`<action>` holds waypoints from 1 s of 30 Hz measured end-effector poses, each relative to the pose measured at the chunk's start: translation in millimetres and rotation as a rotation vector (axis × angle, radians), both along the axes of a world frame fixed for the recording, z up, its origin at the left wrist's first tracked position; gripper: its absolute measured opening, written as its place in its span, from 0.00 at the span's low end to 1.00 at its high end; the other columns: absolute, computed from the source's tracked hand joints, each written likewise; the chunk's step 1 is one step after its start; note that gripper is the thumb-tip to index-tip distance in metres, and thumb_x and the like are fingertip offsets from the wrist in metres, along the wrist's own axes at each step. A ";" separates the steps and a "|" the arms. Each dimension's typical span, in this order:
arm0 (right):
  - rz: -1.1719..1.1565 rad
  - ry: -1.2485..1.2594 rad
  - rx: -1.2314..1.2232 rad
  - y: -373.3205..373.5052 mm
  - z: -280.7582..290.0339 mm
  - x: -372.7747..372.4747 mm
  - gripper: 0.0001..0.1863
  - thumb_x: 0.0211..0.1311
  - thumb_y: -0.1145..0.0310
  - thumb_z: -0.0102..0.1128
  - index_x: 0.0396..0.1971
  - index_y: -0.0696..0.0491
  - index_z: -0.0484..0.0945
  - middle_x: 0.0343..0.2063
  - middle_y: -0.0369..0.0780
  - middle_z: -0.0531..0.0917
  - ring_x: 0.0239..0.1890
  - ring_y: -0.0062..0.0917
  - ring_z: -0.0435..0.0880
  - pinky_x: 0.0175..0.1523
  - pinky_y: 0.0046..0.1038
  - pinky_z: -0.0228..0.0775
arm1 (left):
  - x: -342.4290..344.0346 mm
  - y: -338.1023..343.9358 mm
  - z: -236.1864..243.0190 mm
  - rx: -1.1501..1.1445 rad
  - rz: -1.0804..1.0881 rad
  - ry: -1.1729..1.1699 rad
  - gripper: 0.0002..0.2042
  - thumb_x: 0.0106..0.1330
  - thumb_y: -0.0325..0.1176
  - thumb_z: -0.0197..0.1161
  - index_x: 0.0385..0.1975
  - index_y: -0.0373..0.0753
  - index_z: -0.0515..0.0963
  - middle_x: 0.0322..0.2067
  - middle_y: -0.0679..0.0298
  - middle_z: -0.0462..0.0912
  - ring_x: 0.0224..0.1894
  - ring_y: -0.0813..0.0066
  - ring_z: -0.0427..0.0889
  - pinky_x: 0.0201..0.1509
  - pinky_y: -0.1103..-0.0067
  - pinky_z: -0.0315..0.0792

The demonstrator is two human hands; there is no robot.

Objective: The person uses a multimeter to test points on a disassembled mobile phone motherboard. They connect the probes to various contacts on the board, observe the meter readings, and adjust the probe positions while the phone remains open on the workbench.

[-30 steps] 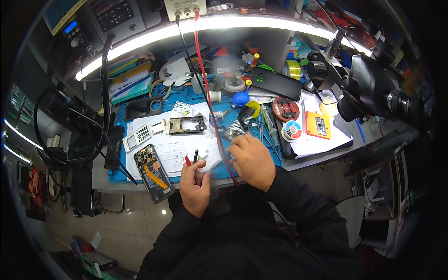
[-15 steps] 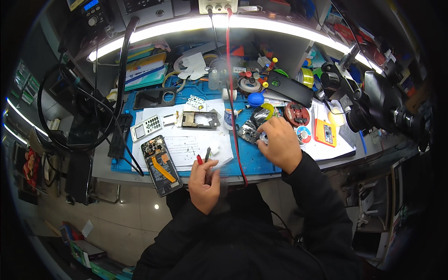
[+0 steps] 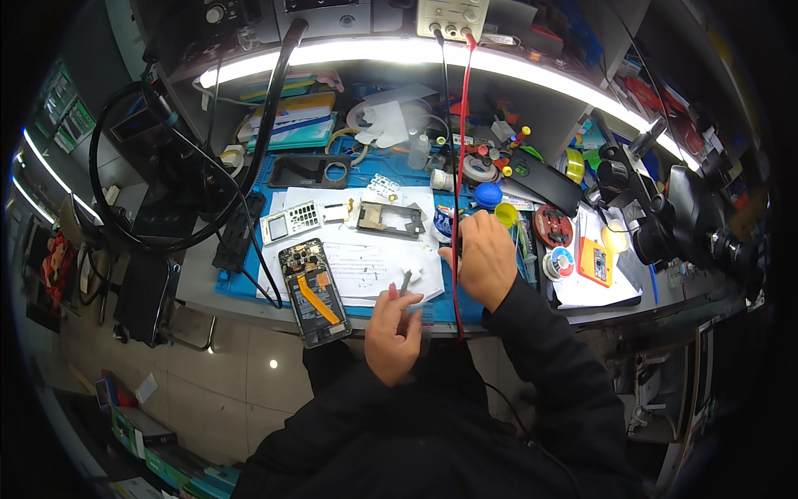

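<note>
My left hand (image 3: 393, 343) is above the bench's front edge with its fingers closed. Between them are a small red-tipped piece (image 3: 392, 291) and a dark, slim piece (image 3: 406, 281), which look like the ends of test leads. My right hand (image 3: 488, 259) is over the blue mat, its thumb and fingers drawn together beside the hanging red and black cables. What they hold is hidden. To the left of my left hand lies an opened smartphone (image 3: 314, 291) with an orange flex cable. Beyond are a keypad phone's white front cover (image 3: 290, 222) and a dark metal frame (image 3: 389, 218) on paper.
A power supply (image 3: 453, 18) hangs above, its red cable (image 3: 462, 150) crossing the bench. A microscope (image 3: 694, 212) stands at right, near a solder spool (image 3: 558, 264) and a red round tin (image 3: 554, 224). A black cable (image 3: 108, 191) loops at left.
The view has shifted, so the bench things sit further right. My right hand has moved left, closer to the cables. The dark shiny piece under it is no longer visible. My left hand still pinches.
</note>
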State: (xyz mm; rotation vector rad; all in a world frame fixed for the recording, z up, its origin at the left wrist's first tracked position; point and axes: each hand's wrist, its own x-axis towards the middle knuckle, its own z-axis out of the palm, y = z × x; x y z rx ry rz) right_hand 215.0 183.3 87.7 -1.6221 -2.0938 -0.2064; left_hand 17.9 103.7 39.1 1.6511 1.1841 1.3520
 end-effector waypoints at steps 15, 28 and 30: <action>0.267 0.179 -0.040 -26.2 -3.8 0.4 0.10 0.52 0.78 0.73 0.35 0.55 0.82 0.35 0.42 0.82 0.42 0.41 0.81 0.46 0.39 0.73 | -1.7 0.4 0.5 -0.038 -0.002 -0.076 0.14 0.67 0.17 0.66 0.51 0.35 0.82 0.42 0.58 0.77 0.27 0.75 0.78 0.32 0.79 0.74; 0.374 0.005 -0.153 -58.0 21.0 2.4 0.05 0.55 0.77 0.71 0.32 0.55 0.84 0.42 0.39 0.86 0.47 0.36 0.82 0.51 0.36 0.73 | 6.0 9.0 12.7 -0.073 0.005 0.100 0.15 0.70 0.23 0.64 0.55 0.37 0.79 0.46 0.52 0.79 0.38 0.45 0.85 0.38 0.61 0.79; 0.270 0.040 -0.030 -63.8 36.9 -4.0 0.06 0.56 0.78 0.71 0.34 0.56 0.85 0.40 0.40 0.87 0.43 0.37 0.85 0.48 0.36 0.75 | 5.9 10.7 12.8 -0.024 0.033 0.164 0.15 0.68 0.21 0.64 0.54 0.35 0.80 0.45 0.53 0.79 0.35 0.53 0.85 0.37 0.66 0.78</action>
